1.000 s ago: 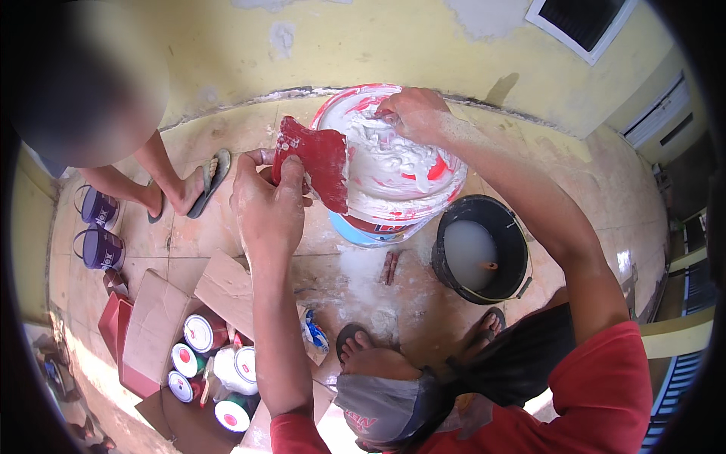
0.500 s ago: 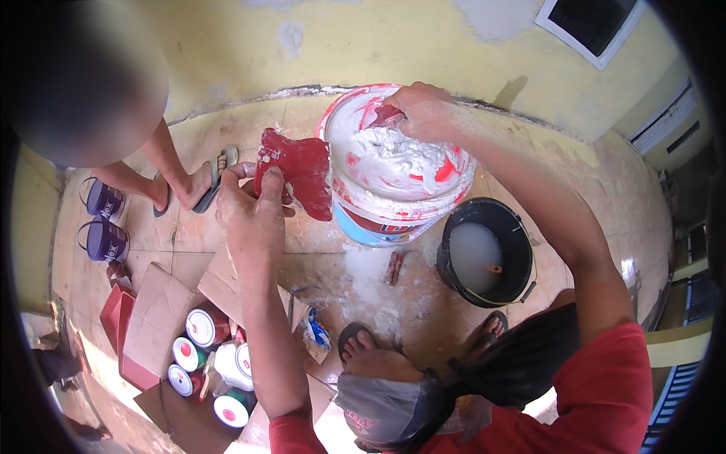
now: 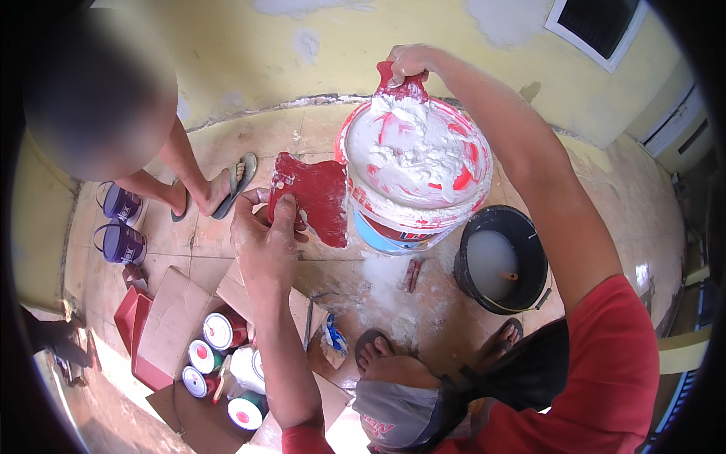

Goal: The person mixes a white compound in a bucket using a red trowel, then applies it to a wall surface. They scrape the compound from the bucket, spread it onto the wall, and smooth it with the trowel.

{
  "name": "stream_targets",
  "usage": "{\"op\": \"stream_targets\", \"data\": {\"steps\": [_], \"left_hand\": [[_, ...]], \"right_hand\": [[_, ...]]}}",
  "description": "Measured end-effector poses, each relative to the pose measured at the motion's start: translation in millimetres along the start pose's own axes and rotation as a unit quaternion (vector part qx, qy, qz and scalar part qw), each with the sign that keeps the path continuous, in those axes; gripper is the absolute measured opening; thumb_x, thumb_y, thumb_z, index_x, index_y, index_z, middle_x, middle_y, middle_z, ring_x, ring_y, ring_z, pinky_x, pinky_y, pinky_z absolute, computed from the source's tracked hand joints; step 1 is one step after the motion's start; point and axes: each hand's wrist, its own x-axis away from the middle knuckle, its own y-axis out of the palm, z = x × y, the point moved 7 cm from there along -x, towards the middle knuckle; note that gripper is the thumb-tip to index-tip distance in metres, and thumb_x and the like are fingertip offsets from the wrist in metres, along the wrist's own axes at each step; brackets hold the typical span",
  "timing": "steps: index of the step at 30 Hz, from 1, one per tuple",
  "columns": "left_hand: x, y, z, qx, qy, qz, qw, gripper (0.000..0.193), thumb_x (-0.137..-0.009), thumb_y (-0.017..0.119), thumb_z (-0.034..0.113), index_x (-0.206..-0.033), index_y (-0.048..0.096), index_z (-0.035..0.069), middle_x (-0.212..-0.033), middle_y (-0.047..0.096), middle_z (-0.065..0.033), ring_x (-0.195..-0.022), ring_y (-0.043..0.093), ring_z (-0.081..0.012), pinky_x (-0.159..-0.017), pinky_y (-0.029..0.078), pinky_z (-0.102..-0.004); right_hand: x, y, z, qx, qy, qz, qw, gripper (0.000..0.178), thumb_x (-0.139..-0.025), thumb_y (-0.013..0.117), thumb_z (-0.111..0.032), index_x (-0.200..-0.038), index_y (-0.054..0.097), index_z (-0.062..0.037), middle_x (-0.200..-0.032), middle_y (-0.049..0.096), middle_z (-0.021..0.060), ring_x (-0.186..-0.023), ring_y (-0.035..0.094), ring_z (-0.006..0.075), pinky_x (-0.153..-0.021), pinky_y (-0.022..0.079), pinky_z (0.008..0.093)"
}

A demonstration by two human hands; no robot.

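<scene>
Working the paste (image 3: 412,155), I'd judge: right hand (image 3: 412,62) gripping one scraper (image 3: 399,89) at the bucket (image 3: 386,233)'s far rim, left hand (image 3: 262,240) pinching another scraper (image 3: 316,198), near left. Next calls for steady blades.

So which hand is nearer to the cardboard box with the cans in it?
Left. The left hand is just beyond the cardboard box; the right hand is much farther off, by the far rim of the paste-smeared bucket.
</scene>
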Motion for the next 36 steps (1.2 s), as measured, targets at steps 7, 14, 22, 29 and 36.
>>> {"op": "stream_targets", "data": {"steps": [7, 14, 22, 29, 36], "left_hand": [[-2, 2, -6, 0.012, -0.018, 0.001, 1.000, 0.020, -0.101, 0.066, 0.013, -0.111, 0.053, 0.001, -0.080, 0.070, -0.0106, -0.062, 0.061, -0.0123, -0.057, 0.050, -0.0265], [-5, 1, -11, 0.032, -0.011, -0.005, 0.999, 0.019, -0.101, 0.065, 0.011, -0.111, 0.053, 0.002, -0.079, 0.069, -0.0095, -0.061, 0.060, -0.0116, -0.057, 0.049, -0.0261], [1, -5, -14, 0.032, -0.020, 0.007, 0.999, 0.020, -0.101, 0.065, 0.011, -0.112, 0.053, 0.001, -0.079, 0.069, -0.0086, -0.061, 0.060, -0.0116, -0.057, 0.049, -0.0262], [2, 24, 1, 0.013, 0.010, -0.027, 1.000, 0.021, -0.100, 0.066, 0.012, -0.112, 0.053, 0.001, -0.080, 0.069, -0.0088, -0.062, 0.060, -0.0115, -0.057, 0.050, -0.0261], [11, 7, -14, 0.007, -0.023, -0.020, 0.999, 0.023, -0.101, 0.066, 0.013, -0.119, 0.058, 0.001, -0.089, 0.070, -0.0062, -0.069, 0.063, -0.0106, -0.057, 0.050, -0.0268]], "right_hand": [[-14, 43, -104, 0.111, -0.175, -0.140, 0.968, 0.049, -0.078, 0.086, -0.026, -0.122, 0.072, -0.0093, -0.105, 0.075, 0.0067, -0.091, 0.071, 0.0250, -0.072, 0.062, 0.0432], [67, 69, -149, 0.189, -0.328, -0.137, 0.915, 0.039, -0.076, 0.084, -0.020, -0.109, 0.073, -0.0034, -0.092, 0.074, 0.0136, -0.089, 0.069, 0.0279, -0.078, 0.051, 0.0435], [161, 45, -89, 0.278, -0.336, -0.138, 0.889, 0.025, -0.086, 0.074, -0.013, -0.111, 0.074, -0.0060, -0.103, 0.076, 0.0144, -0.097, 0.070, 0.0340, -0.083, 0.052, 0.0468], [108, -6, 23, 0.047, -0.097, 0.169, 0.980, 0.032, -0.085, 0.075, -0.020, -0.113, 0.073, -0.0045, -0.105, 0.075, 0.0176, -0.094, 0.072, 0.0326, -0.082, 0.055, 0.0428], [93, -4, 85, -0.114, 0.146, 0.084, 0.979, 0.036, -0.083, 0.079, -0.021, -0.112, 0.070, -0.0014, -0.106, 0.070, 0.0141, -0.082, 0.070, 0.0289, -0.056, 0.057, 0.0435]]}}
